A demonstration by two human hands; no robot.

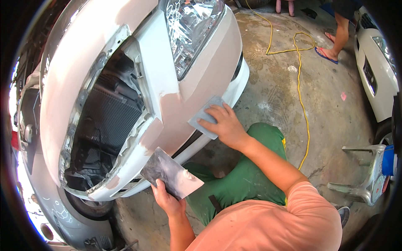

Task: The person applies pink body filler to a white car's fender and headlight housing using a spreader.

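Note:
My left hand (pixel 168 201) grips the lower edge of a flat, dark grey rectangular plate (pixel 162 169), thumb on its upper face. A dab of pale putty (pixel 188 175) sits near the plate's right end. My right hand (pixel 228 127) holds a thin blue-grey flat spreader (pixel 200 116) against the car's front bumper (pixel 169 119), fingers laid over its face. Around the spreader the bumper bears a dull pinkish-beige coat beside glossier white areas. Whether putty lies under the spreader is hidden.
The headlight (pixel 190 31) and the open grille cavity (pixel 111 115) adjoin the bumper. A yellow cable (pixel 302 104) crosses the concrete floor. At right are a grey plastic stool (pixel 368 178) and another white car (pixel 379 77); a person's sandalled foot (pixel 328 54) shows behind.

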